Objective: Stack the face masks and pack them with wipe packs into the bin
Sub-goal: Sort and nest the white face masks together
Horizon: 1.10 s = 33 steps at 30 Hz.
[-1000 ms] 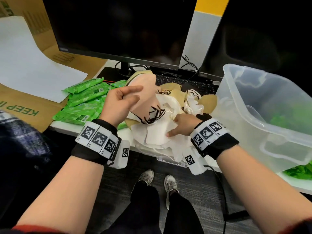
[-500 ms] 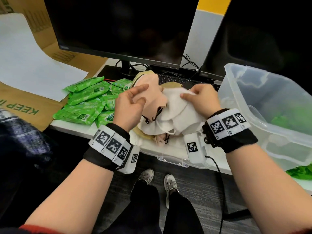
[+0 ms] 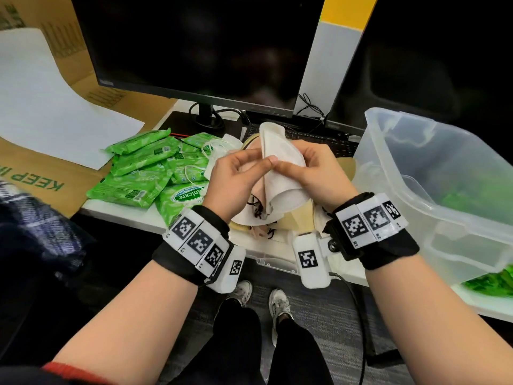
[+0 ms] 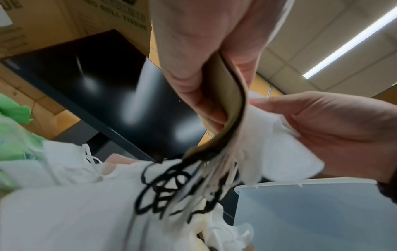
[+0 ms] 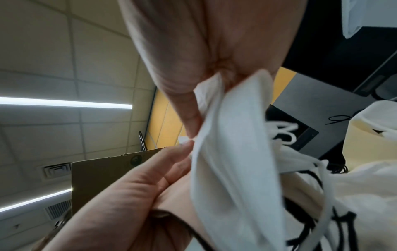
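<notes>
My left hand (image 3: pixel 236 180) grips a thin stack of face masks (image 4: pixel 227 105), tan and pink with black ear loops (image 4: pixel 167 185) hanging below. My right hand (image 3: pixel 316 173) pinches a folded white mask (image 3: pixel 280 162) and holds it upright against that stack; the two hands' fingertips meet at its edge. In the right wrist view the white mask (image 5: pixel 234 161) hangs from my thumb and fingers. More loose masks (image 3: pixel 280 226) lie on the desk edge under both hands. Green wipe packs (image 3: pixel 144 173) lie in a heap to the left. The clear plastic bin (image 3: pixel 410 173) stands on the right.
A few green packs (image 3: pixel 472 198) show through the bin's wall. A monitor (image 3: pixel 194 43) and a keyboard (image 3: pixel 319 137) stand behind the masks. Cardboard with a white sheet (image 3: pixel 47 107) lies at the left. The desk edge is close; my shoes (image 3: pixel 261 298) show below.
My right hand left the pile, lifted a white mask and brought it upright against the masks in my left hand. Both hands rose and came together.
</notes>
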Each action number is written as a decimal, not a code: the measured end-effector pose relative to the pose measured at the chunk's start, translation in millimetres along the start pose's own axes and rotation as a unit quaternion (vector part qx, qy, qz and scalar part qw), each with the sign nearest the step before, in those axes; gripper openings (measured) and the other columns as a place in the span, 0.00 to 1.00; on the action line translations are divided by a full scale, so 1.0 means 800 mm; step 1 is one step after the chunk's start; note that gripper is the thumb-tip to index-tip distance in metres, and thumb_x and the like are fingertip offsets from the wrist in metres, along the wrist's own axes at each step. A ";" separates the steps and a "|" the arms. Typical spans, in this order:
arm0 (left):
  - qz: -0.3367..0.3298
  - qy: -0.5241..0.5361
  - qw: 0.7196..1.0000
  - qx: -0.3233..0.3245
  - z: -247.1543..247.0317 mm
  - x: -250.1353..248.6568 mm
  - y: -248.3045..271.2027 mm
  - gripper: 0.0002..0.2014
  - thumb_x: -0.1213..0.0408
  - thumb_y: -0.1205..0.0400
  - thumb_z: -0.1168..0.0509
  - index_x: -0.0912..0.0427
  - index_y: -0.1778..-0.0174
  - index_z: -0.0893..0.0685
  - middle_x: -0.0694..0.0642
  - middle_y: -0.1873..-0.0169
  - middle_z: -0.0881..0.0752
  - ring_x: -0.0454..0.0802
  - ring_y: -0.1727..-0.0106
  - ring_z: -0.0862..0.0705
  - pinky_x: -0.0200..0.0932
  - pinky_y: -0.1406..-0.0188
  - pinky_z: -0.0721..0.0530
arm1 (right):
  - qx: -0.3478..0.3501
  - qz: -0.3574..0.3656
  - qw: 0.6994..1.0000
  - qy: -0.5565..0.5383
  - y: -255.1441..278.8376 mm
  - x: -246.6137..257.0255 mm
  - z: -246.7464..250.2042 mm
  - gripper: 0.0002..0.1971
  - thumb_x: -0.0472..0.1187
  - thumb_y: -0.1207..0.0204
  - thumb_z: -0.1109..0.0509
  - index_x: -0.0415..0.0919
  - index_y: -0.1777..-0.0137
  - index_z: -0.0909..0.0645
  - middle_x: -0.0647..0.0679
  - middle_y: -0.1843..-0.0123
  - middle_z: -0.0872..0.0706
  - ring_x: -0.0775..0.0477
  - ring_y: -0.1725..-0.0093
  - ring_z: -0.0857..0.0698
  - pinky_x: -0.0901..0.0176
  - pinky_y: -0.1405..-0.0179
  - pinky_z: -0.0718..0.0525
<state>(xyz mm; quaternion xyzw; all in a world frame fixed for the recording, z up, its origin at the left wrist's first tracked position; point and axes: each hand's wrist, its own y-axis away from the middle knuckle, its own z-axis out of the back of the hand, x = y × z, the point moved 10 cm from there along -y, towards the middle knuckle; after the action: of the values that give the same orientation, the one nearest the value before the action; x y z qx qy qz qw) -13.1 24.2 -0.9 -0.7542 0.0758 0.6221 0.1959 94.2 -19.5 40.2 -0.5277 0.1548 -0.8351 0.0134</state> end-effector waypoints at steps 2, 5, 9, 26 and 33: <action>0.003 -0.001 1.000 -0.017 0.003 0.002 -0.002 0.23 0.59 0.33 0.29 0.67 0.45 0.14 0.61 0.48 0.11 0.56 0.45 0.13 0.58 0.38 0.18 | -0.009 -0.005 1.000 0.004 0.002 0.000 0.001 0.10 0.38 0.28 0.27 0.30 0.54 0.16 0.31 0.58 0.14 0.45 0.59 0.18 0.48 0.57 0.19; -0.005 -0.024 0.999 -0.026 0.007 0.005 -0.004 0.19 0.63 0.32 0.30 0.64 0.45 0.13 0.59 0.49 0.11 0.55 0.45 0.13 0.59 0.38 0.18 | -0.020 -0.025 0.999 0.000 0.003 -0.007 0.006 0.03 0.36 0.27 0.29 0.38 0.62 0.19 0.44 0.65 0.17 0.51 0.65 0.20 0.58 0.63 0.22; -0.043 -0.075 0.994 -0.060 0.019 -0.006 -0.002 0.22 0.67 0.33 0.31 0.57 0.41 0.19 0.49 0.46 0.14 0.45 0.45 0.14 0.51 0.37 0.18 | -0.040 -0.047 0.998 0.023 0.003 -0.016 0.018 0.10 0.32 0.23 0.33 0.48 0.61 0.23 0.54 0.63 0.18 0.57 0.62 0.18 0.60 0.58 0.19; 0.011 -0.066 0.998 -0.003 0.027 -0.001 -0.008 0.18 0.54 0.27 0.35 0.68 0.58 0.12 0.58 0.68 0.15 0.46 0.67 0.20 0.37 0.64 0.26 | 0.007 0.037 0.987 0.158 0.010 0.003 -0.019 0.16 0.34 0.24 0.32 0.54 0.42 0.17 0.46 0.50 0.21 0.51 0.47 0.23 0.66 0.48 0.27; 0.024 -0.035 0.998 0.055 0.017 0.007 -0.004 0.13 0.77 0.21 0.41 0.61 0.68 0.17 0.50 0.78 0.14 0.44 0.75 0.17 0.34 0.73 0.20 | 0.109 -0.018 0.989 0.102 0.019 -0.021 -0.044 0.16 0.48 0.29 0.30 0.56 0.41 0.21 0.50 0.47 0.29 0.52 0.47 0.25 0.65 0.42 0.27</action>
<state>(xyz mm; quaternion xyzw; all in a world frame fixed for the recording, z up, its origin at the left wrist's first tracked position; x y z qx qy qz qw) -22.9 33.1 -7.6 -0.7182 0.1214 0.6472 0.2248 68.4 -22.4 7.5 -0.4382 0.0533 -0.8964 0.0401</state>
